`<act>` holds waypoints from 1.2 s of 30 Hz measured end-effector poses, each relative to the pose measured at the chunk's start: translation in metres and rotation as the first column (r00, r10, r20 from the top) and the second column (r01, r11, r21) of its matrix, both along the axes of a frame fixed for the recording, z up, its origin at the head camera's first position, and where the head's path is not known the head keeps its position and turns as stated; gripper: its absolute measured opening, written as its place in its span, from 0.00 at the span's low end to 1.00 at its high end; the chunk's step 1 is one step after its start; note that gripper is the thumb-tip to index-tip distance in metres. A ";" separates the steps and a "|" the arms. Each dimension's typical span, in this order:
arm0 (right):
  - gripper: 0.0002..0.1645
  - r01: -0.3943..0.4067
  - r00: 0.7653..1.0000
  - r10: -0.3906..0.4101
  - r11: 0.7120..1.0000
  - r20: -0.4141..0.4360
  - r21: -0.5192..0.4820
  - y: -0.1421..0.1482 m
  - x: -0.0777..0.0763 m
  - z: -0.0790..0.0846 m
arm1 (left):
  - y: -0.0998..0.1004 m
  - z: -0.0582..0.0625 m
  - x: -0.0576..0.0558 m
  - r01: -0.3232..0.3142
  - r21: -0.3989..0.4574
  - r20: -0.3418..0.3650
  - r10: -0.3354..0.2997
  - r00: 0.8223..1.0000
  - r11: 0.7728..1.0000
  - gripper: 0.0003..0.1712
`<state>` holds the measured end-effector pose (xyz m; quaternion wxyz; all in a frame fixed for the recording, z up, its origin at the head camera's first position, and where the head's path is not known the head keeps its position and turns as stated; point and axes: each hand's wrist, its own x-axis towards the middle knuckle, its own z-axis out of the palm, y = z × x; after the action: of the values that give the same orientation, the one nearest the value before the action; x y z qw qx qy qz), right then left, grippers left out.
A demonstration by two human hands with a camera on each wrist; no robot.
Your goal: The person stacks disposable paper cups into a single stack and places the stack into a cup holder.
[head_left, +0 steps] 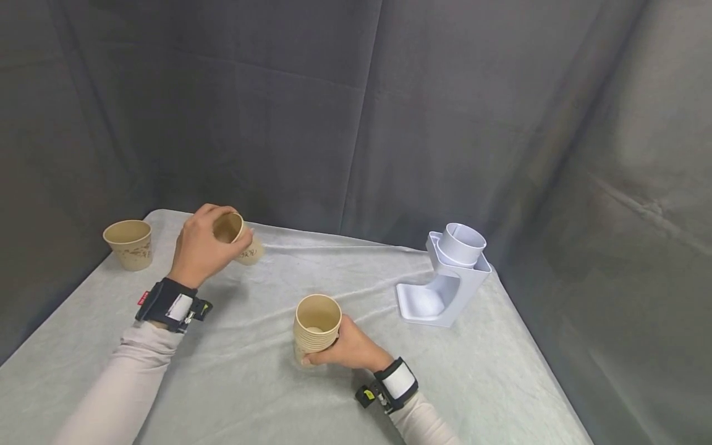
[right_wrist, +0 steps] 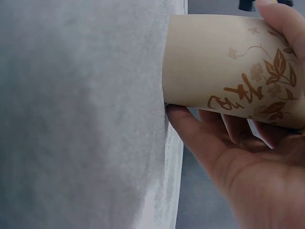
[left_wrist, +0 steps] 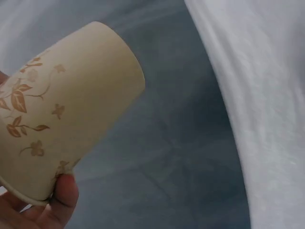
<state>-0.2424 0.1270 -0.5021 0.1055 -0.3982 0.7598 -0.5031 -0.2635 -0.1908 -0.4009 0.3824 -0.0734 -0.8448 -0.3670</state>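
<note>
Toward the back left of the table, my left hand (head_left: pixel 204 244) grips a tan paper cup (head_left: pixel 228 227) near its rim. That cup is tilted, and the left wrist view shows brown leaves and flowers printed on the cup (left_wrist: pixel 81 90). Near the table's middle, my right hand (head_left: pixel 353 346) holds a stack of nested paper cups (head_left: pixel 316 330) from its right side, with several rims showing. In the right wrist view the lowest cup (right_wrist: pixel 214 62) carries the same leaf print, and its base meets the cloth.
A single paper cup (head_left: pixel 130 246) stands upright at the far left edge. To the right is a white plastic stand (head_left: pixel 456 296) with a round holder (head_left: pixel 461 243) on top. A light cloth (head_left: pixel 267 408) covers the table; grey curtains (head_left: pixel 289 111) enclose it.
</note>
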 end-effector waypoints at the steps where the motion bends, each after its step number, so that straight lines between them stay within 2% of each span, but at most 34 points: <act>1: 0.48 -0.001 1.000 0.001 1.000 -0.001 0.000 0.000 0.000 0.000 | 0.004 0.003 0.003 0.009 -0.002 -0.023 -0.009 1.000 1.000 0.24; 6: 0.48 -0.004 1.000 0.004 1.000 -0.005 0.005 0.000 -0.001 -0.001 | 0.023 0.017 0.018 0.049 -0.009 -0.104 -0.050 0.993 0.999 0.20; 15: 0.47 -0.001 1.000 0.001 1.000 -0.009 0.004 0.000 -0.002 -0.002 | 0.049 0.034 0.037 0.103 -0.038 -0.173 -0.108 0.979 0.994 0.20; 21: 0.48 0.002 1.000 -0.002 1.000 -0.016 0.006 0.000 -0.002 -0.002 | 0.065 0.033 0.046 0.128 -0.063 -0.169 -0.137 0.976 0.990 0.21; 29: 0.48 -0.010 1.000 0.010 1.000 -0.024 0.006 0.000 -0.001 -0.003 | 0.089 0.026 0.054 0.163 -0.084 -0.119 -0.172 0.978 0.983 0.23; 36: 0.46 -0.021 1.000 0.021 1.000 -0.002 0.020 -0.001 0.000 0.001 | 0.104 0.024 0.063 0.208 -0.125 -0.104 -0.221 0.970 0.970 0.21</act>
<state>-0.2428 0.1263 -0.5007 0.1141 -0.4057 0.7607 -0.4937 -0.2002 -0.0872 -0.3769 0.3844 -0.2070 -0.8275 -0.3530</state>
